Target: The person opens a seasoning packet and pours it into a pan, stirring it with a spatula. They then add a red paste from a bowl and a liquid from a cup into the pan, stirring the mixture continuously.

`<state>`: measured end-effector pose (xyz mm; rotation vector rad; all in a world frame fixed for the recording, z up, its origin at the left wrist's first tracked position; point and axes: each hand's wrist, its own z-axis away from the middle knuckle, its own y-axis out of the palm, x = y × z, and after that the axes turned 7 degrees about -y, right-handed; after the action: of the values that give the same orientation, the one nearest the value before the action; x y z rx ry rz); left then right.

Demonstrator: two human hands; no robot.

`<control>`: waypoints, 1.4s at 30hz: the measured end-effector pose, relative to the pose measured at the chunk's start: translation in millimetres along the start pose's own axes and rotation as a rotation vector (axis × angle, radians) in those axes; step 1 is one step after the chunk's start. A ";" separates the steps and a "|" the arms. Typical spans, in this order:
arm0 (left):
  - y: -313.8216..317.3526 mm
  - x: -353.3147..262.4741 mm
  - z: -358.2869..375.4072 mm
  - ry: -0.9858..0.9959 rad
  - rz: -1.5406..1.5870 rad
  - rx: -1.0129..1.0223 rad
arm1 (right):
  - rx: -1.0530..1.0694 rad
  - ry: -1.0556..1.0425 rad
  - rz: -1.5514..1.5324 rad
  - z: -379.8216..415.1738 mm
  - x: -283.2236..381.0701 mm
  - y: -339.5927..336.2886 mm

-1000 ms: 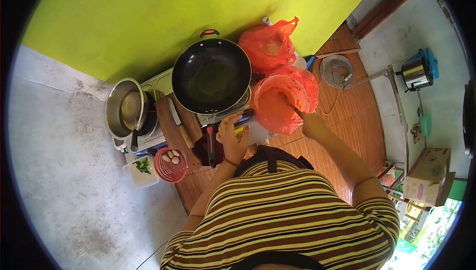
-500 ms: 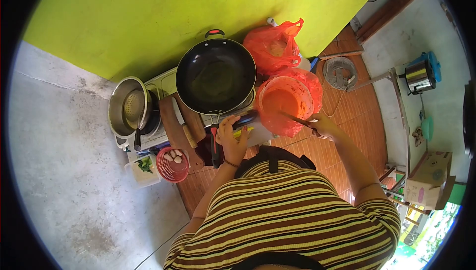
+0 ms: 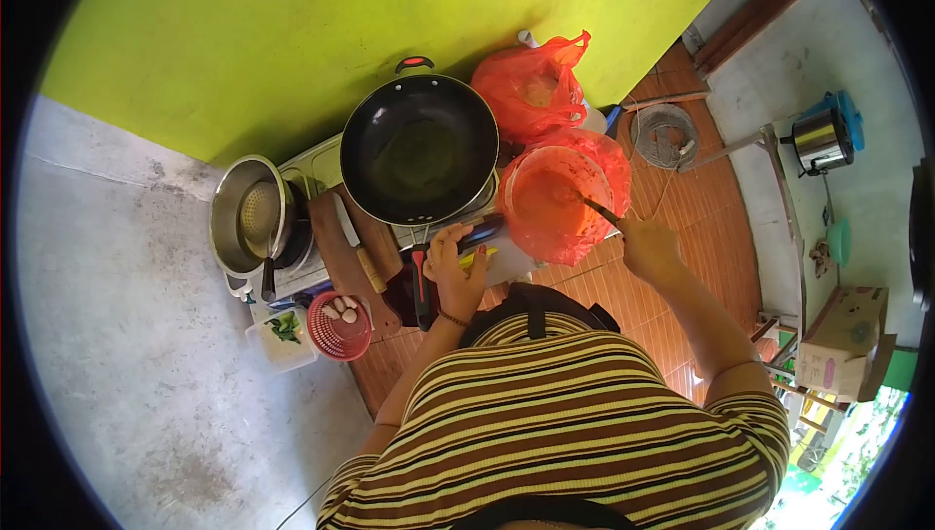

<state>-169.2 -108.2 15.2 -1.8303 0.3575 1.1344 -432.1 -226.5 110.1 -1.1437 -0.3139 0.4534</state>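
My right hand [image 3: 651,249] is closed around the dark handle of a stirring utensil [image 3: 599,207]. Its lower end is sunk in an orange-red mixture [image 3: 550,208], so its head is hidden. The mixture sits in a tub [image 3: 606,171] wrapped in a red plastic bag. My left hand [image 3: 458,272], fingers apart, rests at the stove's front edge, just right of the red-and-black wok handle [image 3: 421,286]. A dark shiny part [image 3: 482,232] lies by its fingertips. Above it, the black wok [image 3: 419,145] sits on the stove, with some liquid in its bottom.
A knife [image 3: 358,243] lies on a wooden board [image 3: 331,233] left of the wok. Further left are a steel pot [image 3: 226,223] with a skimmer [image 3: 261,213], a red basket [image 3: 336,340] and a tray of green leaves [image 3: 282,328]. Another red bag [image 3: 531,82] stands behind the tub.
My right hand has moved up and toward the tub, and the utensil's tip has shifted within the mixture. My left hand stays where it was.
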 end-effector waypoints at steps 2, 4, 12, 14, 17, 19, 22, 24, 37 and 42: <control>-0.4 0.3 0.0 0.004 -0.001 0.003 | 0.033 -0.051 0.026 -5.5 -3.3 19.0; 0.5 3.6 -0.2 0.016 -0.001 0.000 | 0.080 -0.080 0.010 -10.7 -0.8 33.0; 0.4 -1.7 -2.1 -0.007 0.204 0.128 | 0.130 -0.105 -0.226 -23.8 -0.9 36.4; 4.1 -6.0 -2.3 -0.052 0.332 0.299 | 0.147 -0.070 -0.302 -30.0 3.3 41.9; 15.7 -6.3 -1.4 -0.100 0.394 0.603 | 0.082 -0.099 -0.482 -46.9 -1.6 90.6; 25.4 -7.0 1.6 -0.104 0.330 0.736 | 0.050 -0.100 -0.583 -49.1 1.4 89.5; 40.9 -2.4 2.6 -0.069 0.202 0.879 | 0.125 0.053 -0.770 -42.7 -8.6 77.2; 53.3 5.9 6.2 0.063 0.054 0.859 | 0.260 0.258 -1.029 -43.5 -24.1 74.7; 67.5 18.0 9.4 -0.172 -0.138 1.127 | 0.020 -0.032 -0.191 -8.2 -32.1 11.1; 78.6 29.6 19.7 -0.159 -0.139 1.063 | 0.114 -0.086 -0.009 -1.8 -21.3 -7.3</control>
<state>-214.8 -127.7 -55.5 -0.8088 0.5844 0.7418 -448.4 -241.0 115.9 -1.0134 -0.3629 0.5074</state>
